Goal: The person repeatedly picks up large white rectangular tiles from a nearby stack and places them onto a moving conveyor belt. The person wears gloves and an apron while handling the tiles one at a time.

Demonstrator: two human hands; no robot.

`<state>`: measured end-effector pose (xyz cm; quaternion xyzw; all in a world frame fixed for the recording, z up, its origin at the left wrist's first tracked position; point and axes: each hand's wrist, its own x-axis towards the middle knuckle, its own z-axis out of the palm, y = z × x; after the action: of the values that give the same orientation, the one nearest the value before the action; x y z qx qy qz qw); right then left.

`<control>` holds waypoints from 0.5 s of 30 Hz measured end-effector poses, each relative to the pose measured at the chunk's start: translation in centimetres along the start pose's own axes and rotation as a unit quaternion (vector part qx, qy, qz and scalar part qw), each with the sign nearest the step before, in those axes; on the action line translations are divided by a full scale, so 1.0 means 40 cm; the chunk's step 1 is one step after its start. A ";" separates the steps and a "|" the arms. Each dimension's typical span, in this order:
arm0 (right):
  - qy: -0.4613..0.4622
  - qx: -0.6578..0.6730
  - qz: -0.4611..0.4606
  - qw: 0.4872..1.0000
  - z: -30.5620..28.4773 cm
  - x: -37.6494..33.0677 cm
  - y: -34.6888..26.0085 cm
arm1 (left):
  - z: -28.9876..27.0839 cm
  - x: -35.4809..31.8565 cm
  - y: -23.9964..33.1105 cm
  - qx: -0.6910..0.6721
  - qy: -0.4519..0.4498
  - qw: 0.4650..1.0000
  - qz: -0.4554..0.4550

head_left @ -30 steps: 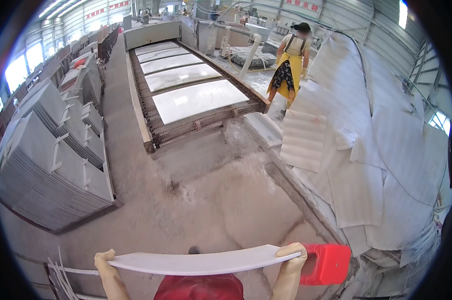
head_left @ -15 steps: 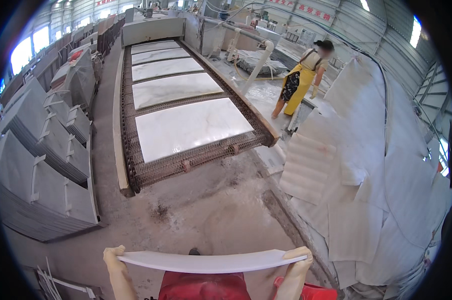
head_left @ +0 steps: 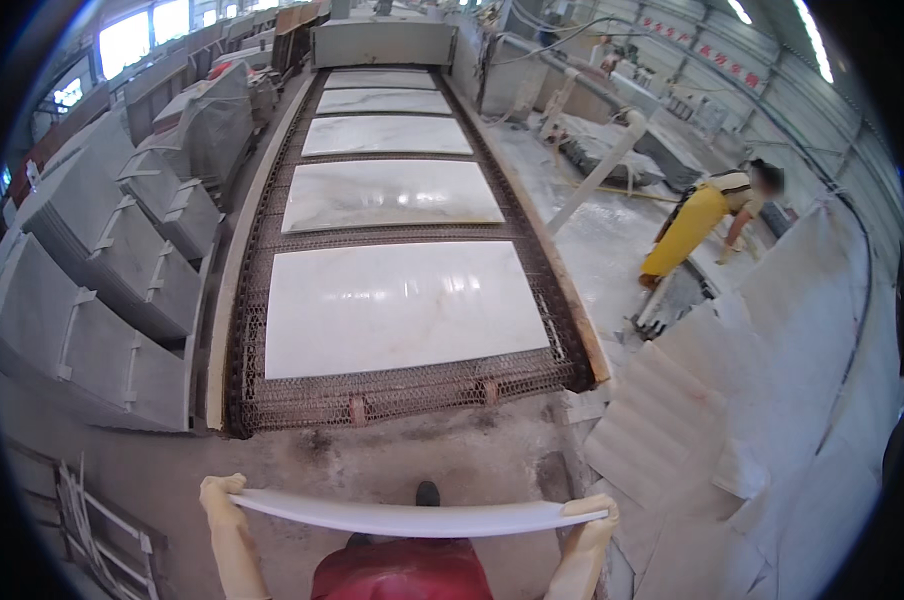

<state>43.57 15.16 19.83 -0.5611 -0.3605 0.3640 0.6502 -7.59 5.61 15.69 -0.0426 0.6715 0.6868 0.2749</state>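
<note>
A long, thin white slab (head_left: pixel 402 519) is held level in front of my red apron, seen almost edge-on. My left hand (head_left: pixel 222 490), in a cream glove, is closed around its left end. My right hand (head_left: pixel 594 510), gloved the same way, grips the right end with the thumb on top. Beyond the slab lies a mesh conveyor (head_left: pixel 412 383). The nearest polished marble slab (head_left: pixel 402 308) rests flat on the mesh, and several more slabs lie behind it in a row.
Grey slabs (head_left: pixel 102 335) stand in strapped stacks on the left. At right, a co-worker in a yellow apron (head_left: pixel 687 235) bends over a work surface. Pale foam sheets (head_left: pixel 662 415) are heaped near the conveyor's right side. A metal rack (head_left: pixel 97 530) stands at lower left.
The conveyor appears nearer and more squarely ahead as my view has moved and turned left. Both hands still hold the white slab. The co-worker has bent forward.
</note>
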 end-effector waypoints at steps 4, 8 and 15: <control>-0.054 -0.034 -0.065 0.996 0.068 0.182 0.046 | 0.116 -0.030 0.019 -0.003 0.023 1.000 0.021; -0.108 0.009 -0.085 0.990 0.115 0.356 0.105 | 0.240 -0.064 0.038 -0.019 0.058 0.997 0.037; -0.110 0.050 0.055 0.991 0.221 0.502 0.124 | 0.382 -0.030 0.070 0.053 0.111 0.992 0.010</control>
<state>45.01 37.46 17.11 -0.5035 -0.3799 0.4758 0.6130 -3.04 19.80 20.18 -0.0972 0.7335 0.6442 0.1939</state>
